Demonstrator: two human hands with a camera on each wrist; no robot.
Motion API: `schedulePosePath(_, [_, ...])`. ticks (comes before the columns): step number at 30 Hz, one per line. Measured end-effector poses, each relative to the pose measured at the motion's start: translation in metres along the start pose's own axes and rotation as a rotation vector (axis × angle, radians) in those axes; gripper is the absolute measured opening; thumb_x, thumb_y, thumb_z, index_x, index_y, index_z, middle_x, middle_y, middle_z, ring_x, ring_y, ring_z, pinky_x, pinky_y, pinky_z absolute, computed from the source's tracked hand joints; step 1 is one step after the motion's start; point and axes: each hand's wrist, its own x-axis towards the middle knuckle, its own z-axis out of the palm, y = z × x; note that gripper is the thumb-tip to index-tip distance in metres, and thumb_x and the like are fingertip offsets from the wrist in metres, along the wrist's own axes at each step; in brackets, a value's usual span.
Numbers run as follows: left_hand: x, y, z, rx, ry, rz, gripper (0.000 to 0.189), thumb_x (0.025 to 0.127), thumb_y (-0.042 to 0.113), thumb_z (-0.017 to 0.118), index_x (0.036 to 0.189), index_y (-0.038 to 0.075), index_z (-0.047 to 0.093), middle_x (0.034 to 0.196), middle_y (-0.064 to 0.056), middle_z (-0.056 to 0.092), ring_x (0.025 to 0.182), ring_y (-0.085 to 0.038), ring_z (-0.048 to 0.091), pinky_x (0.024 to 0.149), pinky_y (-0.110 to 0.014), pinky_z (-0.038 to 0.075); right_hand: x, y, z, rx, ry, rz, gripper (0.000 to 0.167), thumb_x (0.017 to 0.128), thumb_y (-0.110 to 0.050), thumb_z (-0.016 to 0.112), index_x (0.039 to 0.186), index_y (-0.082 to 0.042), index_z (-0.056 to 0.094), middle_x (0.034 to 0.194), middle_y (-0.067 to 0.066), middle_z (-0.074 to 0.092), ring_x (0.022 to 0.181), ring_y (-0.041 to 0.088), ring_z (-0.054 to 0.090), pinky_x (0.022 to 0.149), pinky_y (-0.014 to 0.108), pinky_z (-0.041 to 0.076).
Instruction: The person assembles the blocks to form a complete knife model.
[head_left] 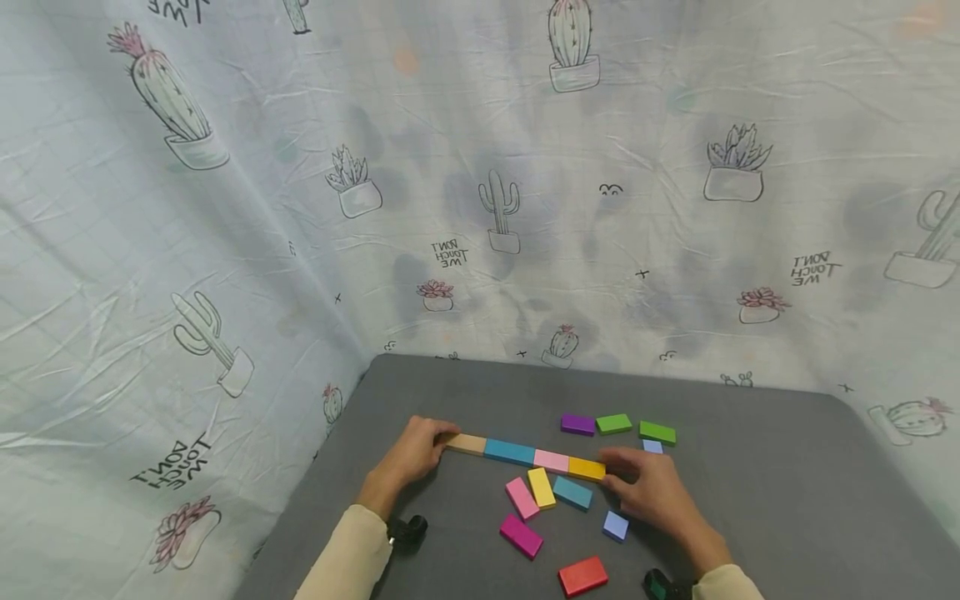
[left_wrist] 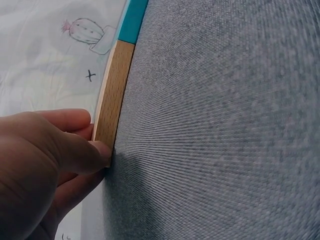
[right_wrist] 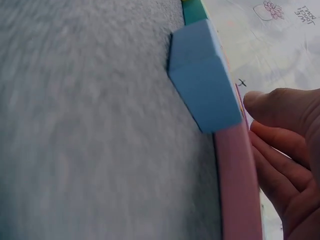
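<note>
A tan, wood-grained rectangular block (head_left: 467,443) is being pinched at its outer end between the thumb and fingers of the left hand (head_left: 411,457). From it, a straight row over the grey table (head_left: 442,533) is being formed end to end by a blue rectangular block (head_left: 509,452), a pale pink rectangular block (head_left: 551,461) and an orange-yellow rectangular block (head_left: 587,469). The last block's outer end is being flanked by the parted thumb and fingers of the right hand (head_left: 654,490); whether it is being gripped cannot be told. Nearer the person, a red rectangular block (head_left: 582,576) is lying apart.
</note>
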Motion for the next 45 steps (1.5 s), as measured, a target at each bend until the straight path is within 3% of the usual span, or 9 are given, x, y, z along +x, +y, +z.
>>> schedulePosePath(9, [0.000,-0.003,0.002,0.009,0.010,0.008,0.032,0.092,-0.011,0.078,0.118,0.007,0.084,0.116,-0.010,0.083,0.107,-0.027,0.079,0.093,-0.047,0.066,-0.025,0.014,-0.025,-0.022,0.036,-0.019,0.042,0.089,-0.014,0.091,0.129,-0.009,0.079,0.121,0.008,0.082,0.108,0.026,0.081,0.090,0.041,0.067])
schedulePosePath(17, [-0.002,-0.004,0.000,-0.005,0.002,-0.011,0.032,0.093,-0.011,0.078,0.119,0.007,0.083,0.118,-0.011,0.083,0.111,-0.029,0.078,0.096,-0.049,0.065,-0.045,0.027,-0.040,-0.055,0.012,-0.005,0.044,0.084,-0.019,0.096,0.124,-0.011,0.081,0.118,0.004,0.083,0.104,0.022,0.080,0.088,0.036,0.067])
schedulePosePath(26, [-0.001,-0.005,0.001,-0.006,0.009,-0.006,0.030,0.093,-0.010,0.077,0.117,0.007,0.084,0.116,-0.009,0.083,0.109,-0.027,0.079,0.096,-0.048,0.065,-0.054,0.028,-0.035,-0.003,-0.020,0.092,0.044,0.084,-0.012,0.095,0.125,-0.011,0.081,0.118,0.003,0.082,0.104,0.018,0.079,0.088,0.036,0.067])
schedulePosePath(39, [0.000,-0.004,0.001,-0.001,0.002,-0.012,0.031,0.093,-0.011,0.078,0.117,0.007,0.084,0.116,-0.008,0.083,0.108,-0.026,0.078,0.097,-0.050,0.064,-0.059,0.028,-0.030,0.004,-0.017,0.129,0.042,0.086,-0.009,0.093,0.126,-0.010,0.081,0.120,0.004,0.082,0.103,0.018,0.078,0.090,0.039,0.066])
schedulePosePath(45, [0.002,-0.005,0.002,0.010,0.007,-0.002,0.029,0.094,-0.009,0.078,0.118,0.008,0.084,0.115,-0.008,0.083,0.107,-0.026,0.078,0.095,-0.049,0.065,-0.059,0.030,-0.031,-0.029,-0.001,0.095,0.038,0.087,-0.008,0.091,0.124,-0.011,0.082,0.118,0.002,0.083,0.102,0.017,0.078,0.089,0.038,0.066])
